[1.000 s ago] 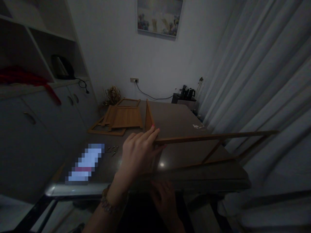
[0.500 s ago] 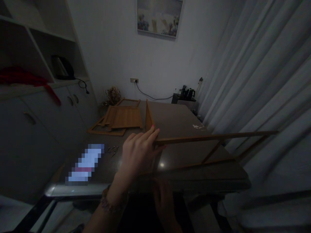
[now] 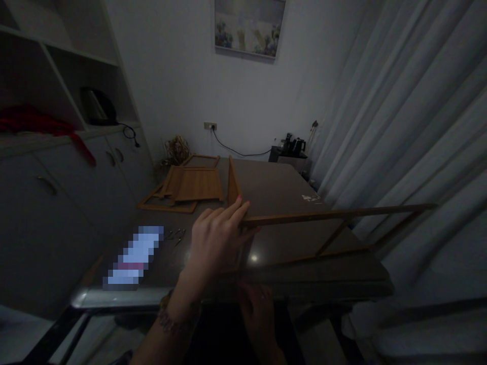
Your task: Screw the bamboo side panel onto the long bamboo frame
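My left hand (image 3: 216, 235), with a beaded bracelet at the wrist, grips the near corner where a long wooden frame (image 3: 297, 218) meets an upright wooden panel (image 3: 233, 181). The frame stands on its edge and reaches off to the right, past the table's side. Low at the table's front edge is my right hand (image 3: 258, 309), in shadow, by the frame's lower corner. Its fingers are curled together, and what they hold, if anything, is hidden. Several small screws (image 3: 177, 235) lie left of my left hand.
A flat wooden panel (image 3: 196, 183) lies over open wooden frames (image 3: 167, 207) at the back left of the grey table (image 3: 266, 177). A lit, blurred-out phone-like screen (image 3: 133, 258) rests at the front left. White curtains (image 3: 399, 126) hang on the right.
My right hand has turned slightly and shifted a little at the table's edge, its fingers still curled. My left hand and the wooden frame have stayed in place.
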The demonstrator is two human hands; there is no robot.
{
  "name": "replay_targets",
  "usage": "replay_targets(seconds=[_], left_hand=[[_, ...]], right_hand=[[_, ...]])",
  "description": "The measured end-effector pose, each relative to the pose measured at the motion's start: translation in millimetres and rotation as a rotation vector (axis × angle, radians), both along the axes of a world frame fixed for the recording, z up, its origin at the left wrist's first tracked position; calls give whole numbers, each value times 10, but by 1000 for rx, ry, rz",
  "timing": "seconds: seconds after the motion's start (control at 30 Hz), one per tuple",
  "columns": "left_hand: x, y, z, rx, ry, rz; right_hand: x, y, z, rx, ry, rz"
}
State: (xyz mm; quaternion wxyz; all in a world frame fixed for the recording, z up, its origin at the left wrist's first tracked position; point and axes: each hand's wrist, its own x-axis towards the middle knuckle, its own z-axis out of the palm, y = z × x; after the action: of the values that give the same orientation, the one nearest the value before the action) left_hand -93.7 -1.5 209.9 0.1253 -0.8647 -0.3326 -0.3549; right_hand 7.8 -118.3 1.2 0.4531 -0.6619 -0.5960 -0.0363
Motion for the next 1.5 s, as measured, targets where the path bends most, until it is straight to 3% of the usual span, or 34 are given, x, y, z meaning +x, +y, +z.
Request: replay_targets(seconds=[0.2, 0.47, 0.67, 0.8, 0.93, 1.1, 1.23, 1.5], left_hand=[[-1, 0, 12, 21, -8, -4], [9, 2, 12, 24, -23, -6], [16, 11, -4, 28, -12, 2], [8, 11, -3, 37, -15, 0], [3, 12, -2, 44, -18, -7], [8, 3, 6, 38, -17, -6], [9, 1, 13, 24, -18, -11], [9, 2, 6, 8, -7, 11]], right_hand=[[-171, 47, -131, -29, 384, -81], [-22, -3, -86, -33, -18, 49], [88, -49, -138, -63, -58, 146], [42, -20, -78, -79, 77, 140], [-58, 13, 1, -88, 353, 93], [-98, 2, -49, -100, 555, 21], [-46, 3, -94, -104, 372, 74], [51, -60, 17, -112, -57, 177]])
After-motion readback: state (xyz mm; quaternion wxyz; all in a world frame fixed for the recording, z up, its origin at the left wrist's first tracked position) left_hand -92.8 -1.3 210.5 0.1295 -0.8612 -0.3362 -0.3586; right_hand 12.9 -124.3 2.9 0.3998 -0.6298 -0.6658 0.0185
